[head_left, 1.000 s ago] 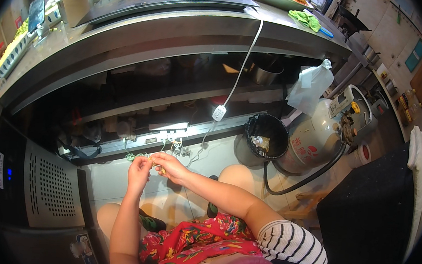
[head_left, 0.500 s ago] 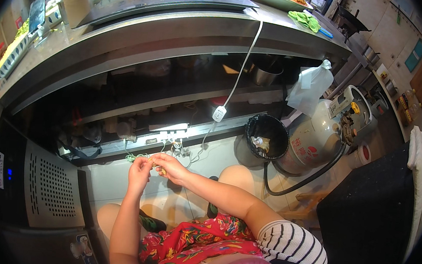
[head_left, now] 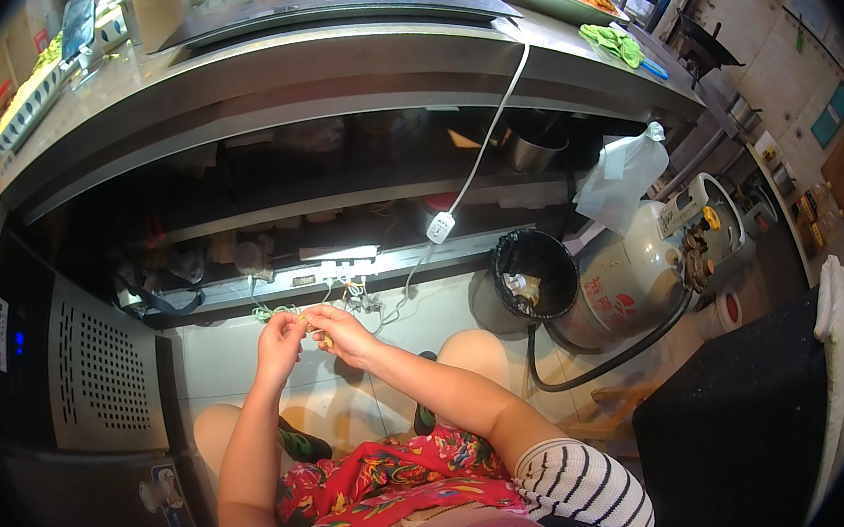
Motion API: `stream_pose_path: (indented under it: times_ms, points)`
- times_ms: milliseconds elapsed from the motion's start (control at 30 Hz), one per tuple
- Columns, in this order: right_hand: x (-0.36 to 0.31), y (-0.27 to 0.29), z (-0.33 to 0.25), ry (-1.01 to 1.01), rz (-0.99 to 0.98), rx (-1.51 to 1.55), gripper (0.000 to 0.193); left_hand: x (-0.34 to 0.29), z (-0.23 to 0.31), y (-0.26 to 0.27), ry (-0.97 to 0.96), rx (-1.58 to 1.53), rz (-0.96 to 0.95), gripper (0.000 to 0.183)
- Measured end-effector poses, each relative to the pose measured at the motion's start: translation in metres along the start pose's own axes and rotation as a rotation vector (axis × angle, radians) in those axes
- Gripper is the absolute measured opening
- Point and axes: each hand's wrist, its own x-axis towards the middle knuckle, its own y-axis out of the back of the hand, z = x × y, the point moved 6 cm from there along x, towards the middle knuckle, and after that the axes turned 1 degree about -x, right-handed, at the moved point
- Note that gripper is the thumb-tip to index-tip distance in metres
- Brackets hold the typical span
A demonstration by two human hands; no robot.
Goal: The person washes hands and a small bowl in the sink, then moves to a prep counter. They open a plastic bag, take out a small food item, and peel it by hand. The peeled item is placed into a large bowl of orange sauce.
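Observation:
Both my hands meet in front of the counter's low shelf, above the tiled floor. My left hand [head_left: 280, 345] is closed in a pinch, its fingertips touching those of my right hand [head_left: 343, 337]. Between them is something small and yellowish, mostly covered by the fingers; its kind is too small to make out. The fingers of my right hand are also curled round it. Just beyond the hands lie greenish cords [head_left: 273, 313] and a power strip [head_left: 346, 275] with several white plugs, lit brightly.
A black-lined bin [head_left: 482, 304] and a grey gas cylinder [head_left: 613, 280] with a black hose stand to the right. A white cord with an inline box [head_left: 440, 227] hangs from the steel counter [head_left: 380, 54]. At left is a metal cabinet [head_left: 112, 367]; at right, a black-covered block [head_left: 729, 421].

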Motion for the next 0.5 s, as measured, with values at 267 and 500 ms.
stream_pose_path:
  times_ms: [267,500]
  points:
    - [-0.002,-0.009,-0.003,0.026,-0.028,-0.055,0.013,-0.005,-0.004,0.01,-0.029,0.026,0.013,0.014]
    - [-0.013,-0.073,0.028,-0.009,-0.269,-0.12,0.02,-0.047,-0.011,0.069,-0.097,0.103,0.096,0.018]
